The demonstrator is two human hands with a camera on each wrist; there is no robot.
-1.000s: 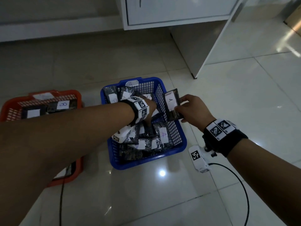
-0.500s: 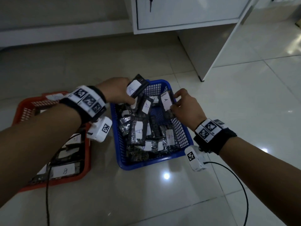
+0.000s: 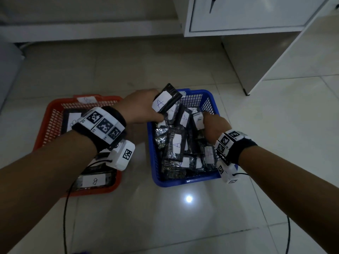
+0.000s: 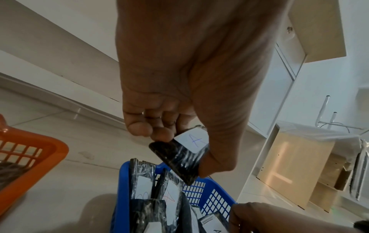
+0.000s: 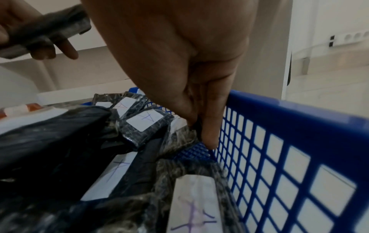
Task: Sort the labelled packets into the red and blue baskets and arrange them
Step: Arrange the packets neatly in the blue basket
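The blue basket (image 3: 185, 181) holds several black wrapped packets with white "A" labels. My left hand (image 3: 157, 109) grips one black packet labelled A (image 3: 166, 102) above the basket's far left corner; the left wrist view shows this packet (image 4: 175, 162) pinched between thumb and fingers of the left hand (image 4: 183, 151). My right hand (image 3: 205, 117) reaches into the right side of the basket and pinches the top of an upright packet labelled A (image 3: 198, 120). In the right wrist view the right hand (image 5: 199, 132) nips that packet's dark edge next to the basket wall (image 5: 299, 126).
The red basket (image 3: 49, 121) stands left of the blue one, with packets labelled B (image 3: 94, 181) in it. A white cabinet (image 3: 247, 15) stands at the back right, its side panel reaching the tiled floor. Black cables trail from both wrist cameras.
My left hand has come up out of the blue basket with an A packet and holds it above the far left corner. My right hand has lowered its A packet into the basket.
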